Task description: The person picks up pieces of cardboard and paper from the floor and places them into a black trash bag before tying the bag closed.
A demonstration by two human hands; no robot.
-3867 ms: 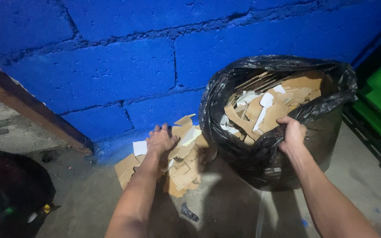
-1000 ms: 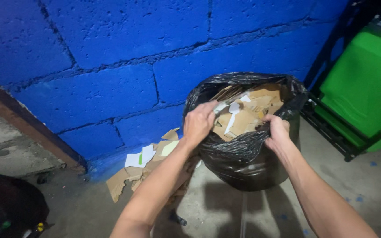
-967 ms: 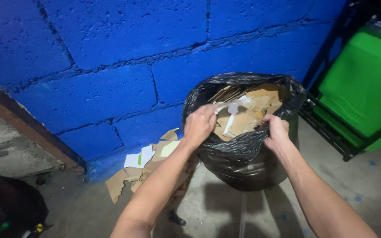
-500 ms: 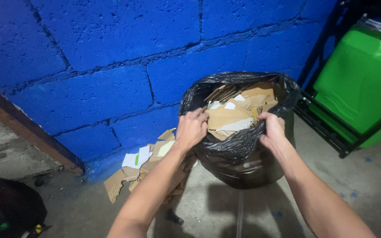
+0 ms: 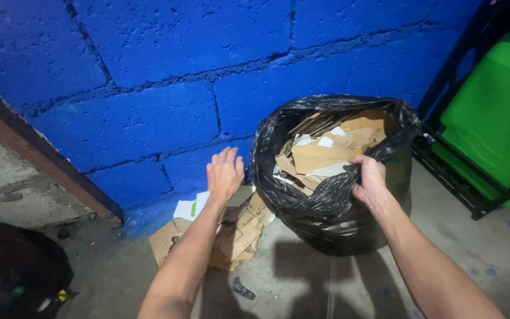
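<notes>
By blue wall: my right hand [image 5: 368, 180] grips trash bag [image 5: 332, 207] rim, bag approx full of cardboard; left hand [image 5: 224, 175] open, empty, above floor scraps [image 5: 237, 233] left to bag.

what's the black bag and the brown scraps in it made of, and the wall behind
Black bag: thin glossy plastic film, by its crinkles and shine. Brown scraps: probably matte cardboard, flat torn pieces. Wall: seemingly concrete block, rough and pitted, painted blue, with recessed mortar joints.

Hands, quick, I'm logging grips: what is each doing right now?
Left hand: open, holding nothing, above the cardboard scraps.
Right hand: closed on the black bag rim.
</notes>
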